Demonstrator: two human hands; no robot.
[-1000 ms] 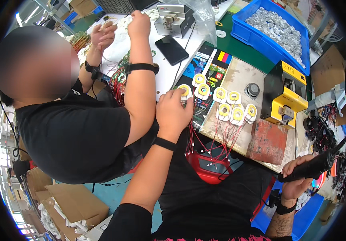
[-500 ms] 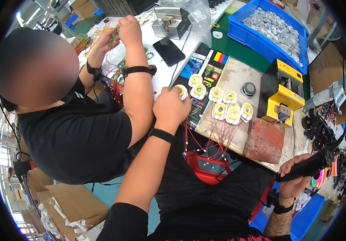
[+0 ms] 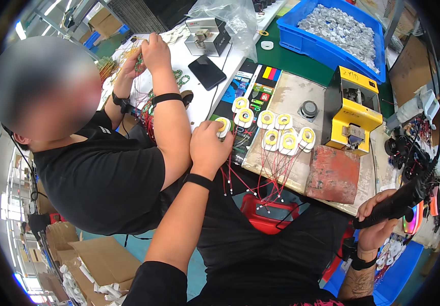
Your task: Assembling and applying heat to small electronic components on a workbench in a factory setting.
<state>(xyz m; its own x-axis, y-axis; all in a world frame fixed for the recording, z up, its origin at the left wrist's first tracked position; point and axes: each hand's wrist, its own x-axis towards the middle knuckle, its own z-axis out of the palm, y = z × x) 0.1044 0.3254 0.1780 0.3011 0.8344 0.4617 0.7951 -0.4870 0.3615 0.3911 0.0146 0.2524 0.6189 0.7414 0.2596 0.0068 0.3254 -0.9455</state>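
Observation:
My left hand (image 3: 208, 148) is closed on a white plastic part with a yellow ring (image 3: 223, 125), at the left edge of the work board. Beside it, two more of these parts (image 3: 244, 118) lie on a dark printed mat (image 3: 250, 94). Several others (image 3: 288, 141) sit in a group on the board, their thin red and black wires (image 3: 271, 176) trailing over the front edge to small white connectors. At the right, my right hand (image 3: 374, 224) is wrapped round a thick black corded tool (image 3: 396, 208); its exact kind does not show.
A yellow and black machine (image 3: 355, 109), a reddish block (image 3: 333, 174) and a small round speaker (image 3: 308, 110) stand on the board (image 3: 296, 94). Behind is a blue bin (image 3: 306, 51) of whitish parts. Close at my left, a co-worker (image 3: 97, 168) handles green ring-shaped parts; a phone (image 3: 207, 71) lies nearby.
The whole view has shifted slightly, so the table things appear further left. My left hand still holds the ringed part, and my right hand still grips the black tool.

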